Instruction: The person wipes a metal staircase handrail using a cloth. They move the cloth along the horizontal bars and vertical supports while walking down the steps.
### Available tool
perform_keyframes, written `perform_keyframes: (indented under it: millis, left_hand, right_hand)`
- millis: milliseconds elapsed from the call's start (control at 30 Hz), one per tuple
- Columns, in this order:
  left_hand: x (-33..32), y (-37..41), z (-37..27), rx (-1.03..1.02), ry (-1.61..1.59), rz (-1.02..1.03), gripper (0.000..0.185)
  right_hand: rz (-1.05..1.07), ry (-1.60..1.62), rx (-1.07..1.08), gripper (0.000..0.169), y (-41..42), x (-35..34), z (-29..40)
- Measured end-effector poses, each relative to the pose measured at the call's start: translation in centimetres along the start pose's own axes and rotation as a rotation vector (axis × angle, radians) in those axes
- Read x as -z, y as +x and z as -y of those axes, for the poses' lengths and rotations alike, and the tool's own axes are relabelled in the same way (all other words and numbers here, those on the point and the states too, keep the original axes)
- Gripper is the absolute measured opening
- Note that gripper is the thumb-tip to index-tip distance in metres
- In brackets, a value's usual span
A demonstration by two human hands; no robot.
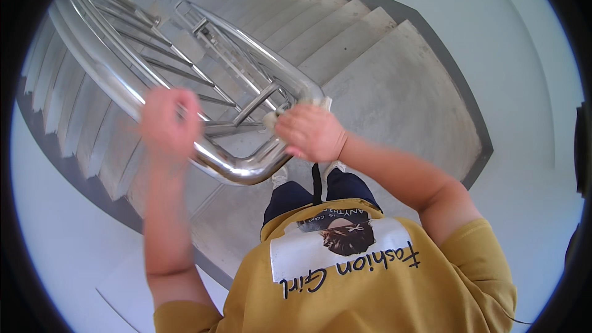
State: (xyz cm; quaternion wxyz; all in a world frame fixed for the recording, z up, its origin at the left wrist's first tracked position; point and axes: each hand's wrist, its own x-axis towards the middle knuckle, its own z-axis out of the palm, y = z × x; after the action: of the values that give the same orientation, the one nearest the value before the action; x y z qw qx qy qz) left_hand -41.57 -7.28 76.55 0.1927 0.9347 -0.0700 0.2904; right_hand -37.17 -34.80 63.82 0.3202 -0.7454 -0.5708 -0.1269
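Note:
A polished metal stair handrail [249, 171] bends in a U before me. My right hand [312, 132] presses a pale cloth [327, 102] around the tube on the right side of the bend; the cloth shows at the fingers and behind the hand. My left hand [170, 122], blurred, is at the left arm of the rail with its fingers curled. Whether it touches the tube or holds anything cannot be told. Thinner metal bars [256, 104] of the railing lie between the two hands.
Concrete steps [323, 32] lead away at the upper right, and more steps [99, 148] lie on the left. A concrete landing [393, 97] is under and beside me. Pale walls [513, 115] with a grey skirting band [478, 166] curve around the stairs.

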Motion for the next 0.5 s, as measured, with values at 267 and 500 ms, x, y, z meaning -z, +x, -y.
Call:
perform_keyframes:
  millis: [267, 500]
  left_hand:
    - [-9.9, -10.6, -11.1, 0.235, 0.023, 0.055, 0.017]
    - [-11.4, -10.0, -11.3, 0.170, 0.225, -0.030, 0.023]
  right_hand:
    - [0.165, 0.357, 0.000, 0.024, 1.2, 1.1, -8.2]
    - [0.182, 0.525, -0.038, 0.021, 1.8, 0.4, -11.1]
